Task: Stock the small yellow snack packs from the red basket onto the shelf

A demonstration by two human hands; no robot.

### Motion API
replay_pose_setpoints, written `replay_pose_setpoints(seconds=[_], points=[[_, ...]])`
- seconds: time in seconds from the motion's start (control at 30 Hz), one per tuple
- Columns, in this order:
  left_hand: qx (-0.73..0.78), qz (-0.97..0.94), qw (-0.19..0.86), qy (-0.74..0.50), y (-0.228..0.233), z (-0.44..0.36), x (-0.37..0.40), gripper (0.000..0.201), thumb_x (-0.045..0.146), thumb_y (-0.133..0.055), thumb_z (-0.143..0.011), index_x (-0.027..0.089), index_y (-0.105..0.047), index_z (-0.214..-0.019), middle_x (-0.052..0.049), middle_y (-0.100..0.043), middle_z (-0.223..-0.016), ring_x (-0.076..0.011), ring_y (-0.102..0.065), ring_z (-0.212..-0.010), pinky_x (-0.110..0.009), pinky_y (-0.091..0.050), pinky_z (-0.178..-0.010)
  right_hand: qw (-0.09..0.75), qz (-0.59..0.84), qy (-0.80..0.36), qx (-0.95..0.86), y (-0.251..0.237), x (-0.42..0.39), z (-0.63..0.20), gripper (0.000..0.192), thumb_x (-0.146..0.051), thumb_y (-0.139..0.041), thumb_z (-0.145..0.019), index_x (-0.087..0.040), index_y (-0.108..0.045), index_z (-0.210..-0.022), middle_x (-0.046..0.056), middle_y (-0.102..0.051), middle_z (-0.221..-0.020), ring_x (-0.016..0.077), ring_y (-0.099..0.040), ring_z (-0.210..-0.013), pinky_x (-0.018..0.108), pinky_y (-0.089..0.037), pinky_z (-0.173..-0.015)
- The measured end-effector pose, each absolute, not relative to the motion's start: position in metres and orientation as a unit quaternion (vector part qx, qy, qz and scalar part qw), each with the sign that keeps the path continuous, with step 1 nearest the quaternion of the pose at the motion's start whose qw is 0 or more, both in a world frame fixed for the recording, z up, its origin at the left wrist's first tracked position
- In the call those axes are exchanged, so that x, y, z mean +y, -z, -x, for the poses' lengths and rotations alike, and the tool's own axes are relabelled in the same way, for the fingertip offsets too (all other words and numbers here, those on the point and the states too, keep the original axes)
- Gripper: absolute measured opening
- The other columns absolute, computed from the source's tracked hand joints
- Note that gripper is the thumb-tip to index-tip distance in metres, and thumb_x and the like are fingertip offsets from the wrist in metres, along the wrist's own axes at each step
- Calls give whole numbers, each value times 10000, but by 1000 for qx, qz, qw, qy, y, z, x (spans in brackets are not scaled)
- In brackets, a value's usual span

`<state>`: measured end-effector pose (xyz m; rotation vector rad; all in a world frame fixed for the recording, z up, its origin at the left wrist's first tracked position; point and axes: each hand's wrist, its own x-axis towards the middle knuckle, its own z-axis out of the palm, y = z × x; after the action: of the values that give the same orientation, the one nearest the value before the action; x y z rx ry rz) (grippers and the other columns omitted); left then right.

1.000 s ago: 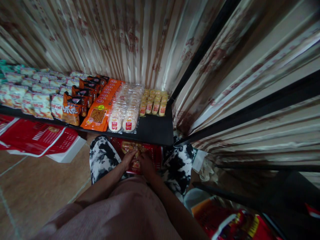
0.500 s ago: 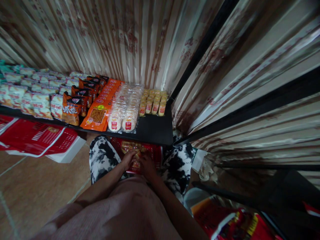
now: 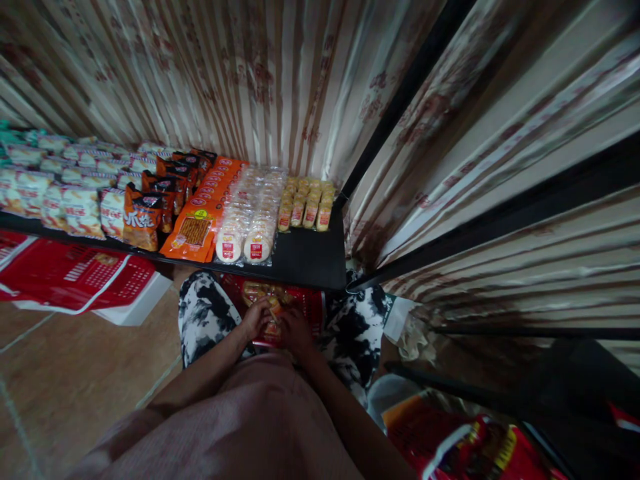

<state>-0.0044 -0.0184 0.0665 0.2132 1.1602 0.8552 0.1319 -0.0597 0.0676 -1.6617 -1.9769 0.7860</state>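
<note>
Between my knees lies a red snack bag (image 3: 313, 307) with similar yellow packets in or on it. Above it, my left hand (image 3: 257, 318) has its fingers closed on a small yellow snack packet (image 3: 275, 306). My right hand (image 3: 295, 328) is closed at the packet's other side, close to the left. The fingers are dim and partly hidden. Just beyond, on the black shelf (image 3: 310, 260), stand rows of similar small yellow packets (image 3: 311, 213). Left of them are clear-wrapped round white crackers (image 3: 257, 248).
Farther left along the shelf are orange snack bags (image 3: 193, 233), orange-black bags (image 3: 143, 220) and many white bags (image 3: 83, 210). Red carrier bags (image 3: 75, 273) stand at the left, more red packages (image 3: 450, 433) at lower right. Black bars (image 3: 400, 100) cross the striped curtain (image 3: 280, 80).
Both hands stay in nearly the same place. The yellow packet between the fingers has turned slightly, and the fingers have shifted a little.
</note>
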Motion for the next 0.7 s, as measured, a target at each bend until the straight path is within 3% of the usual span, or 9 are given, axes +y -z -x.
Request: replay_pose_setpoints(seconds=[0.27,0.7], points=[[485,-85,779,-390,-67,5,-18,283,82,-497,-588,170,-561,-850,7,-616,-695,-105,-585,-578,-210,-465,-559,291,647,-289,-642,-60,-58,-136,302,-151,-494,-753,-187,-595,-1036,100,-563,-1130,217,-486,-1088,392,-382,-947],[466,-70,789,-394,-66,5,-18,279,66,-489,-584,163,-567,-834,-1,-624,-695,-110,-597,-586,-227,-491,-574,286,647,-397,-585,-62,-56,-133,289,-181,-508,-758,-171,-599,-1032,95,-643,-1074,196,-599,-979,362,-444,-898]])
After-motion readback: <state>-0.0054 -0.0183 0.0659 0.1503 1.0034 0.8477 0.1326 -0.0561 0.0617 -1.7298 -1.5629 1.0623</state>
